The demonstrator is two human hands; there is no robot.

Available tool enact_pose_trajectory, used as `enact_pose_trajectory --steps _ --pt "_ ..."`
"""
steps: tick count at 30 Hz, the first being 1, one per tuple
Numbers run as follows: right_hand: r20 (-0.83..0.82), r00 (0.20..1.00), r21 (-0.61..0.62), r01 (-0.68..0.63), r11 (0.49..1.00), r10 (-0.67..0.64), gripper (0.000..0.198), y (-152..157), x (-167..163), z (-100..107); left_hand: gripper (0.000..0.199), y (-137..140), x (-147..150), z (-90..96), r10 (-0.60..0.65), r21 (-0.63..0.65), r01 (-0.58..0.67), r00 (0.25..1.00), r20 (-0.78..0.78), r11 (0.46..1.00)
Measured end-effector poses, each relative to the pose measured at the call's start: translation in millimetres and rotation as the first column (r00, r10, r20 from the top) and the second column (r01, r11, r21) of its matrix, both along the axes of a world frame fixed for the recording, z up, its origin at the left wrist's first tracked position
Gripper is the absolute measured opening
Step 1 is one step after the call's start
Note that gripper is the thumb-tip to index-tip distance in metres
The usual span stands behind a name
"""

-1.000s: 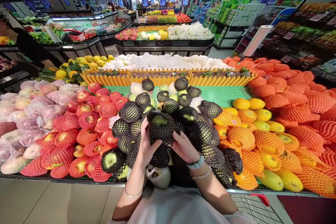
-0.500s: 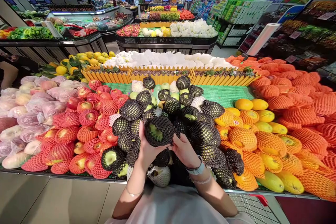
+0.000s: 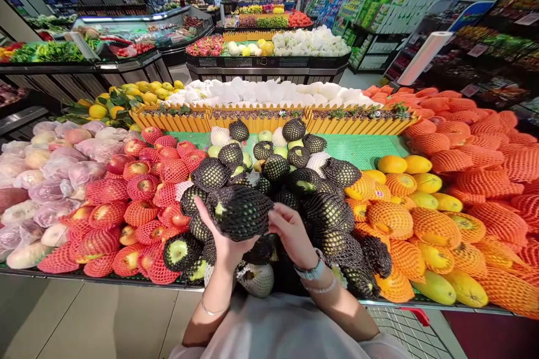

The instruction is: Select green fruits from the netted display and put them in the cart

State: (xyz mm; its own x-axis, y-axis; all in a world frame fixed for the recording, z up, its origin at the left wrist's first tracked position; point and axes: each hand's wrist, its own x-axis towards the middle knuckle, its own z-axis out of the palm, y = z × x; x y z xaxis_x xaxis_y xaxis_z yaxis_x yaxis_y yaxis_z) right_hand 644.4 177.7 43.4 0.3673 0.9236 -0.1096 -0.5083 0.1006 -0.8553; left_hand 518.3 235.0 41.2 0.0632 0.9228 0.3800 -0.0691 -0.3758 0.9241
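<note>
A green fruit in a black foam net (image 3: 242, 213) lies on its side above the pile, a pale patch showing at its left end. Beneath it, my left hand (image 3: 225, 244) cups the fruit, the thumb raised along its left side. My right hand (image 3: 290, 230) pinches the right end of the net between thumb and fingers. More black-netted fruits (image 3: 328, 216) surround my hands, and a white-netted fruit (image 3: 257, 280) sits just below them. The fruit's exact kind cannot be made out under the net.
Red-netted apples (image 3: 143, 188) are heaped to the left, with bagged fruits (image 3: 71, 168) beyond. Orange-netted fruits (image 3: 391, 221) lie to the right. A low yellow fence (image 3: 261, 122) crosses the back. Part of a shopping cart (image 3: 408, 331) shows at lower right.
The netted fruit has turned in my left hand, from its open end facing me to lying sideways. My left hand has shifted left; my right hand stays at the net's right end.
</note>
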Motion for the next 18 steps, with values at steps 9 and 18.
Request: enact_pose_trajectory --steps 9,18 --pt "0.4 0.911 0.267 -0.009 0.964 -0.102 0.052 -2 11 32 0.133 1 -11 13.8 -0.491 -0.221 0.478 0.871 -0.002 0.85" --pt "-0.401 0.822 -0.103 0.397 0.912 -0.404 0.064 15 -31 -10 0.082 -19 31 -19.7 -0.209 -0.014 0.213 0.943 -0.26 0.977"
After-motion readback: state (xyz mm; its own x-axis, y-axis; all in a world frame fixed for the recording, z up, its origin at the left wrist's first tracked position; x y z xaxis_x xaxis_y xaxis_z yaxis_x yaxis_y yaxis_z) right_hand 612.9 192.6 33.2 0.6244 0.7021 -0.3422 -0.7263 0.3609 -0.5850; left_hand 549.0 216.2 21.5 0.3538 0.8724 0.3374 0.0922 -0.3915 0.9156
